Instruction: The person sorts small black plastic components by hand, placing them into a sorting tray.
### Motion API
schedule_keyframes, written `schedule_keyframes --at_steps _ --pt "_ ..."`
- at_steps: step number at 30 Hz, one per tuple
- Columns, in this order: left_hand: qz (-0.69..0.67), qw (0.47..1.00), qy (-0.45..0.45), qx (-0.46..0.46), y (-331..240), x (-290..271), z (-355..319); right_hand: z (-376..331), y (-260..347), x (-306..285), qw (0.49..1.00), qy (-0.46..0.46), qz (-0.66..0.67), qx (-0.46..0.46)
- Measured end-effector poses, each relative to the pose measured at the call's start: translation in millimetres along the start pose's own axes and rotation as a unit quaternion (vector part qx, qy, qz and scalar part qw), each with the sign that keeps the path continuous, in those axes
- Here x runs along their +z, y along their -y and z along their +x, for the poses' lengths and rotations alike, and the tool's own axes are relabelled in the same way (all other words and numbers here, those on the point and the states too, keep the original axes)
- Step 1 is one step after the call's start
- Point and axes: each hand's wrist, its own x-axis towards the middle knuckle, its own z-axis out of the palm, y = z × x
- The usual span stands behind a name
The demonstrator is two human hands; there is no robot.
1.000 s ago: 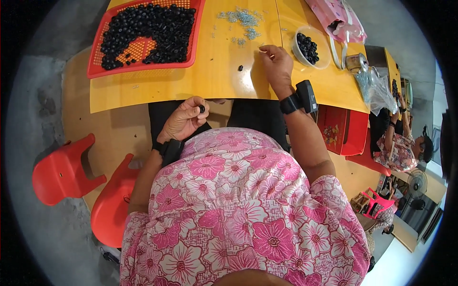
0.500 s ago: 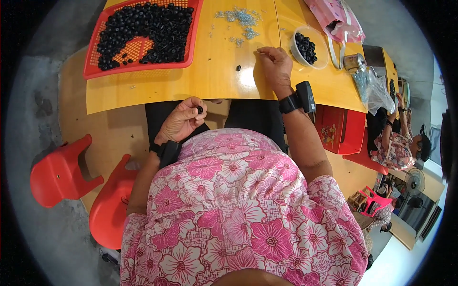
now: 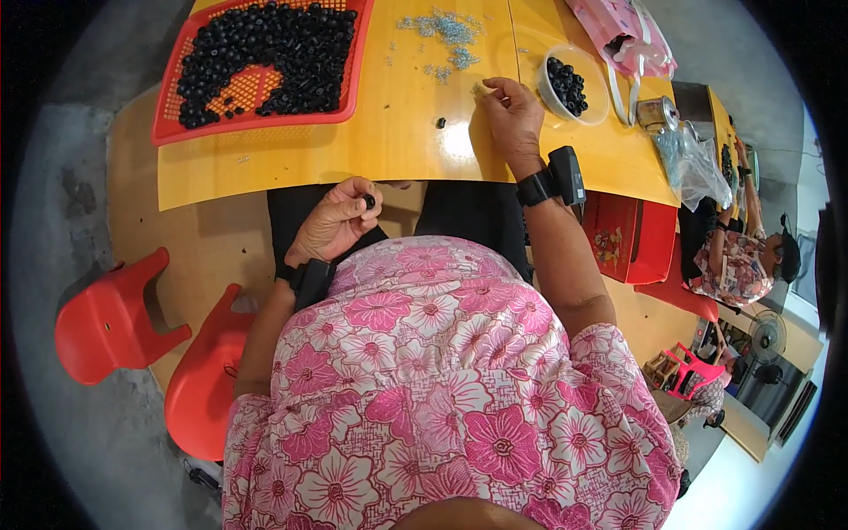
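Observation:
My left hand (image 3: 338, 216) is held over my lap, just below the near edge of the yellow table (image 3: 380, 150), pinching a small black round part (image 3: 369, 202) between thumb and fingers. My right hand (image 3: 511, 115) rests on the table with its fingertips pinched on a tiny pale piece (image 3: 478, 88) near a scatter of small grey-blue pieces (image 3: 446, 34). One loose black part (image 3: 440, 123) lies on the table left of that hand. A clear round bowl (image 3: 598, 95) with black parts stands just right of it.
A red mesh tray (image 3: 256, 124) heaped with black round parts fills the table's far left. A pink bag (image 3: 623, 35), a small tin (image 3: 655, 113) and clear plastic bags (image 3: 693, 163) lie at the right. Two red chairs (image 3: 115, 318) stand at my left. Another person (image 3: 742, 261) sits far right.
My right hand has stayed near the grey-blue pieces with small finger shifts. My left hand keeps the black part at my lap. The view has shifted slightly.

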Motion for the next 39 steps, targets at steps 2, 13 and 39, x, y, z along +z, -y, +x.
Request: schedule_keyframes --at_steps 2,13,39 --pt "0.0 1.0 0.0 -0.002 -0.2 0.2 0.2 -0.2 -0.1 0.2 1.0 -0.001 0.003 -0.004" --pt "0.005 1.0 0.003 -0.005 -1.2 0.3 -0.6 9.1 8.1 2.7 0.989 0.017 -0.147 0.0" --pt "0.0 1.0 0.016 0.0 0.0 -1.3 -0.7 23.6 2.8 1.5 0.971 0.05 -0.232 -0.039"
